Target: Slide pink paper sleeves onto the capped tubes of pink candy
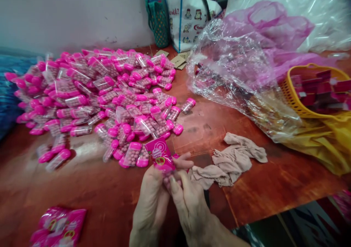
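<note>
Close together near the table's front edge, my left hand [153, 192] and my right hand [189, 195] are closed around one candy pack. A bright pink printed card [159, 152] sticks up from its top, and pinkish round candies [168, 183] show between my fingers. My right thumb presses on the candy part; the rest of the pack is hidden by the hands. Just beyond lies a large heap of clear candy bottles [104, 89] with pink caps, filled with pink balls. At the lower left rest several packs with pink cards [59, 227].
A crumpled beige cloth [233, 159] lies right of my hands. Farther right are clear plastic wrapping [227, 71], a pink plastic bag [276, 23] and a yellow basket [290, 93] of dark pink cards. A white printed bag [175, 23] and a green bottle holder [158, 27] stand by the wall.
</note>
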### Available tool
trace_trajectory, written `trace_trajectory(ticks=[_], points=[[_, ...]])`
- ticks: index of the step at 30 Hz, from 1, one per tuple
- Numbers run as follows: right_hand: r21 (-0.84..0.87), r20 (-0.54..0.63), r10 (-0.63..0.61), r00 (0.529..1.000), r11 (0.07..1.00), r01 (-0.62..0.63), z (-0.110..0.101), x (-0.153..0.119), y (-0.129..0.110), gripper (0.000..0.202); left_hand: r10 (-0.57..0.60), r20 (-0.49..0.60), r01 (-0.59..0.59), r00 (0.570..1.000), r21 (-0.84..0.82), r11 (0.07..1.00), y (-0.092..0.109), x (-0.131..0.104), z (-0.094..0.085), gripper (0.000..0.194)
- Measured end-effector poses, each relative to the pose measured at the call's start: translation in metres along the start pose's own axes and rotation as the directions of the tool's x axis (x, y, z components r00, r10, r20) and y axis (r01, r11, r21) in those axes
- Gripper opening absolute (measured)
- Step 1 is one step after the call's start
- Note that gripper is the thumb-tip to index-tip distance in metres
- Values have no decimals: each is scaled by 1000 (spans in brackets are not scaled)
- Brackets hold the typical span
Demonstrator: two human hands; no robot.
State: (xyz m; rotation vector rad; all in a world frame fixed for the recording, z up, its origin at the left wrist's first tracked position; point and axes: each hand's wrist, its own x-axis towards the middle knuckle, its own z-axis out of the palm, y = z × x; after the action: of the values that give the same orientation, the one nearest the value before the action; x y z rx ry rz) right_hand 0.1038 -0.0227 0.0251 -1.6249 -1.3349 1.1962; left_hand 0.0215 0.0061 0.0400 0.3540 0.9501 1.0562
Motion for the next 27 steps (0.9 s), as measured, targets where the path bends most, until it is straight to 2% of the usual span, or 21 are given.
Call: trace_trajectory(ticks=[4,8,10,12,17,19,21,23,24,25,26,27], points=[[-121,37,-36,999,992,40,-2,0,-1,44,10,-21,-9,1000,49,999,0,5,8,20],[-144,-79,-107,991,985,95,5,-10,10,51,84,-12,-84,996,37,996,-10,-1,18,18],[-75,-137,-94,986,994,85,7,-15,16,49,71,-5,-71,997,20,997,-16,-5,20,18],[34,-132,-60,989,997,65,5,-16,16,44,48,16,-48,999,15,999,-20,-9,20,20],[329,21,46,999,943,-50,-13,-3,0,31,-6,36,6,999,-6,1000,-20,-10,12,29],[562,114,101,988,814,-147,-19,4,-4,32,-30,36,33,999,-67,997,-18,-7,8,38],[780,295,72,953,557,-284,-20,9,-3,31,-65,45,71,997,-134,988,-18,-3,4,42],[841,476,-4,880,294,-453,-18,11,3,31,-118,56,127,991,-187,974,-18,1,3,35],[816,558,-45,829,209,-538,-16,11,7,33,-138,63,149,988,-211,966,-18,3,3,29],[776,624,-74,778,174,-606,-14,10,11,35,-144,64,155,987,-230,961,-19,6,3,24],[743,663,-79,745,192,-641,-13,9,15,38,-139,57,148,989,-239,960,-18,7,3,21],[728,668,-58,742,258,-636,-12,8,19,41,-130,39,135,991,-233,963,-18,9,4,20]])
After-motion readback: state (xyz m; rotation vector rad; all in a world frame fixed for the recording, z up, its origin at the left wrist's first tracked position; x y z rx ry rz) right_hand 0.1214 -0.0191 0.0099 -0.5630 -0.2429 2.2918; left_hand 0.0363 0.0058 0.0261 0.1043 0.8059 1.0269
